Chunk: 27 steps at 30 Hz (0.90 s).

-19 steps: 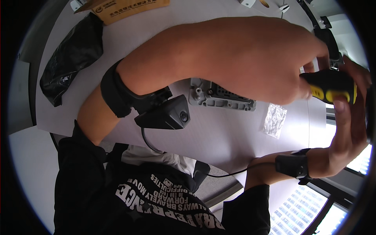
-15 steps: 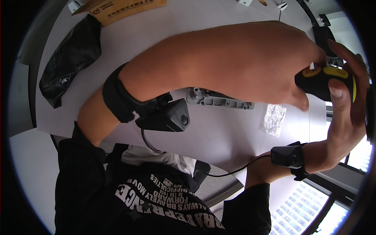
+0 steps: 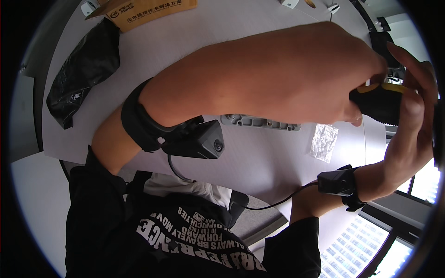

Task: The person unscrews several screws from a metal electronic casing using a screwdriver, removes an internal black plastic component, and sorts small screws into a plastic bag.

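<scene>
At the far right, both my hands are on a black-and-yellow hand tool (image 3: 378, 105) with a rounded, ribbed handle; its exact kind does not show. My left hand (image 3: 336, 78) reaches across the table and closes on the tool's left end, its thumb below and most of its fingers hidden. My right hand (image 3: 412, 116) grips the other end, thumb across the front and fingers curled up behind. Beneath my left forearm lies a grey metal casting (image 3: 259, 122) with holes along its edge, partly covered by the arm.
A small clear plastic bag (image 3: 324, 142) lies on the pale table (image 3: 259, 162), right of the casting. At the left are a black plastic bag (image 3: 85, 72) and a cardboard box (image 3: 153, 13). Strapped devices (image 3: 197, 139) sit on both wrists, with cables trailing. Small white items stand at the far edge.
The tool has turned in my hands, so less of its yellow shows. My left forearm has dropped slightly, covering more of the casting. My right thumb has shifted to the right.
</scene>
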Each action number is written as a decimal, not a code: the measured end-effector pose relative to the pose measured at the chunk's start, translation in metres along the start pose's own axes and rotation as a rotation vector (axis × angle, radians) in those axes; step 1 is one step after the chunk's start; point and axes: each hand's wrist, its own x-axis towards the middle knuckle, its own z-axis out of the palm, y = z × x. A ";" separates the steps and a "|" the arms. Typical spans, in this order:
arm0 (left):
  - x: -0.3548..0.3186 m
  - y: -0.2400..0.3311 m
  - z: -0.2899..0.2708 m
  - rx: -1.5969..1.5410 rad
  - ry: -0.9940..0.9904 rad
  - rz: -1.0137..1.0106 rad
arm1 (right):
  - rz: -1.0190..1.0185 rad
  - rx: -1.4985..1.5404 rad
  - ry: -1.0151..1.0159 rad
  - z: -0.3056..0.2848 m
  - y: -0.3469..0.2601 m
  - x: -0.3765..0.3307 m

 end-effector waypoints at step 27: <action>0.015 -0.042 0.044 -0.060 0.273 0.225 | 0.145 0.342 0.129 0.020 -0.007 -0.011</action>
